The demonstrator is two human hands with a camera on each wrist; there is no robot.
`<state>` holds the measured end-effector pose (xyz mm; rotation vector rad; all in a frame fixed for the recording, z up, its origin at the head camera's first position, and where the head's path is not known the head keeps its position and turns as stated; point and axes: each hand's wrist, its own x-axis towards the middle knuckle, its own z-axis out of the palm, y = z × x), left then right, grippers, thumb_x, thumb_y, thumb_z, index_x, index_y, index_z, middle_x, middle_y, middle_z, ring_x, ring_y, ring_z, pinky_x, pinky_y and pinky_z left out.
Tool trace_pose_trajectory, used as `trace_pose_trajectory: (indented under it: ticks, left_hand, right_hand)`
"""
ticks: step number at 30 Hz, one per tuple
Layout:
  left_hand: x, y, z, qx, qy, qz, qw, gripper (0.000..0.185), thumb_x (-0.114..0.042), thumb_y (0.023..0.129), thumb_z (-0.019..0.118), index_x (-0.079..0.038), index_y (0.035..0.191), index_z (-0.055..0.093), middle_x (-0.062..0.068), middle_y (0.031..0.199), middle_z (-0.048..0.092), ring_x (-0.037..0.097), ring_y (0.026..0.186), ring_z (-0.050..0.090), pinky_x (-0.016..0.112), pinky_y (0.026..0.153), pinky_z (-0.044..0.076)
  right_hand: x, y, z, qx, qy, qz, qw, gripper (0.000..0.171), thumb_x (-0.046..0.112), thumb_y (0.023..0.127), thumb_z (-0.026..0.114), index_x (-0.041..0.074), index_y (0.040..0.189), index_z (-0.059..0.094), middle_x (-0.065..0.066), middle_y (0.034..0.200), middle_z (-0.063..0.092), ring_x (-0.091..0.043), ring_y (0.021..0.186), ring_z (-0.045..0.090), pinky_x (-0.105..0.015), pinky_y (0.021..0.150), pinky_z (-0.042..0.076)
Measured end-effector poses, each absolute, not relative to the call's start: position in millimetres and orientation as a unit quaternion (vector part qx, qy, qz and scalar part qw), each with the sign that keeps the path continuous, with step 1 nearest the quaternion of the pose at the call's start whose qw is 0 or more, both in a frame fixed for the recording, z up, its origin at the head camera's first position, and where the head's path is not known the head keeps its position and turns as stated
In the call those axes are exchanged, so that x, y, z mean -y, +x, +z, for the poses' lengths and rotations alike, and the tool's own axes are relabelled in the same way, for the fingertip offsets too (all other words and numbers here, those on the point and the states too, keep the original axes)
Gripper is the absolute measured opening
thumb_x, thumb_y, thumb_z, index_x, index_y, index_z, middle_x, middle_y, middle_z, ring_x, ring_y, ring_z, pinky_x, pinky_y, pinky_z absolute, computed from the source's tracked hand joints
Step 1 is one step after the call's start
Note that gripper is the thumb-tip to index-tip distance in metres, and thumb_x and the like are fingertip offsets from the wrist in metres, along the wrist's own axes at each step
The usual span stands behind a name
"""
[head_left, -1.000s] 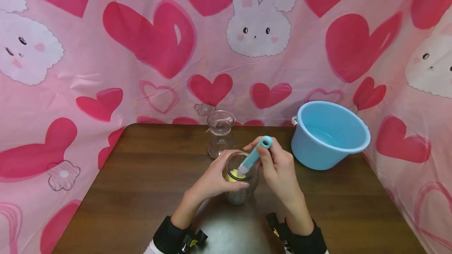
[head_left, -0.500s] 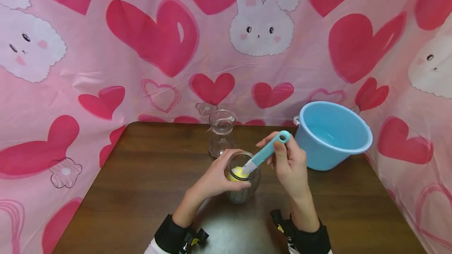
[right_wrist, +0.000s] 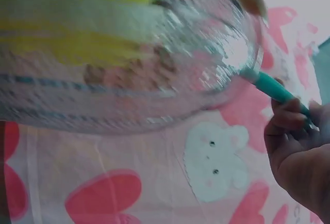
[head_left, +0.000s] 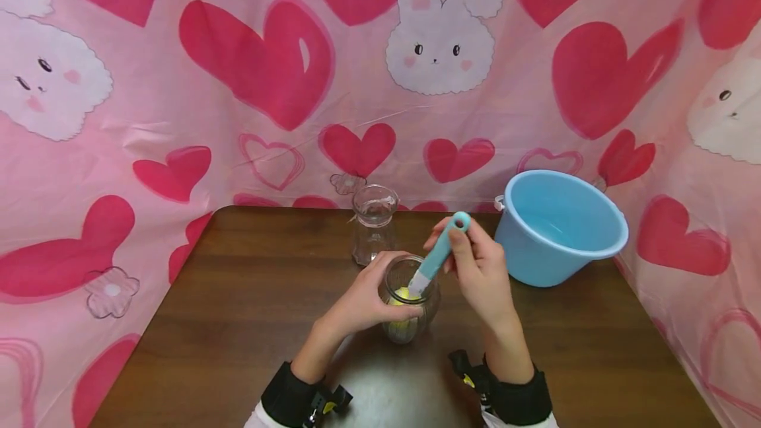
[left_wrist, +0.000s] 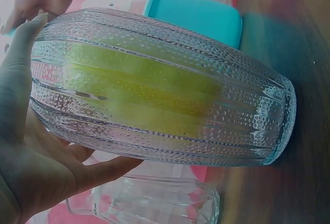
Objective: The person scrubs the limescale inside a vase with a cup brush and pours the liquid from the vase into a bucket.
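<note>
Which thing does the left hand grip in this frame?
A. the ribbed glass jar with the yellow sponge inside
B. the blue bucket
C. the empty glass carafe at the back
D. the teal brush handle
A: the left hand wraps round the ribbed glass jar, while the right hand holds the teal brush handle.

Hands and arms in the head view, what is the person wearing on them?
Both hands are bare: the left hand and the right hand show no gloves or rings. Each forearm ends in a black sleeve cuff, with a small black device bearing yellow marks strapped at each wrist. White fabric shows below the cuffs.
</note>
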<state>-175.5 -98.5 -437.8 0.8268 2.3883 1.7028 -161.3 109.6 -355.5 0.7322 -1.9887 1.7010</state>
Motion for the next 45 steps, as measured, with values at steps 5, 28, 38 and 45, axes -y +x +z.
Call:
trace_pose_trajectory:
  ticks: [5, 28, 38, 45]
  left_hand:
    - [99.8, -176.1, -437.5, -0.786, 0.281, 0.55, 0.028, 0.079, -0.03, 0.076, 0.093, -0.023, 0.143, 0.052, -0.004, 0.137, 0.056, 0.026, 0.126, 0.056, 0.053, 0.103, 0.05]
    - [99.2, -172.8, -441.3, -0.783, 0.273, 0.557, 0.041, 0.077, -0.029, 0.078, 0.091, -0.027, 0.144, 0.051, -0.004, 0.138, 0.054, 0.018, 0.127, 0.053, 0.047, 0.106, 0.049]
    - [96.3, -176.6, -438.9, -0.783, 0.289, 0.55, 0.033, 0.077, -0.028, 0.077, 0.091, -0.026, 0.143, 0.053, -0.003, 0.137, 0.055, 0.026, 0.124, 0.056, 0.045, 0.101, 0.052]
    - [97.2, -177.0, -439.7, -0.786, 0.284, 0.547, 0.036, 0.077, -0.03, 0.077, 0.091, -0.025, 0.143, 0.053, -0.004, 0.137, 0.054, 0.021, 0.123, 0.055, 0.041, 0.1, 0.052]
  right_hand:
    - [-112.5, -157.6, -351.5, 0.669, 0.267, 0.65, 0.242, 0.024, 0.005, 0.11, 0.046, -0.006, 0.11, 0.067, -0.006, 0.09, 0.075, -0.013, 0.058, 0.051, -0.026, 0.045, 0.039]
    - [-90.3, -152.2, -363.8, 0.715, 0.312, 0.613, 0.124, 0.027, 0.014, 0.113, 0.043, 0.008, 0.096, 0.062, -0.004, 0.077, 0.061, -0.018, 0.068, 0.058, -0.03, 0.063, 0.052]
    - [-93.8, -146.6, -359.1, 0.726, 0.418, 0.474, 0.272, 0.028, 0.027, 0.111, 0.044, 0.004, 0.099, 0.053, -0.002, 0.088, 0.053, -0.012, 0.076, 0.052, -0.023, 0.069, 0.048]
    - [-91.9, -149.9, -358.6, 0.687, 0.441, 0.484, 0.315, 0.031, 0.027, 0.11, 0.045, -0.001, 0.097, 0.053, -0.005, 0.087, 0.052, -0.015, 0.078, 0.052, -0.024, 0.071, 0.048]
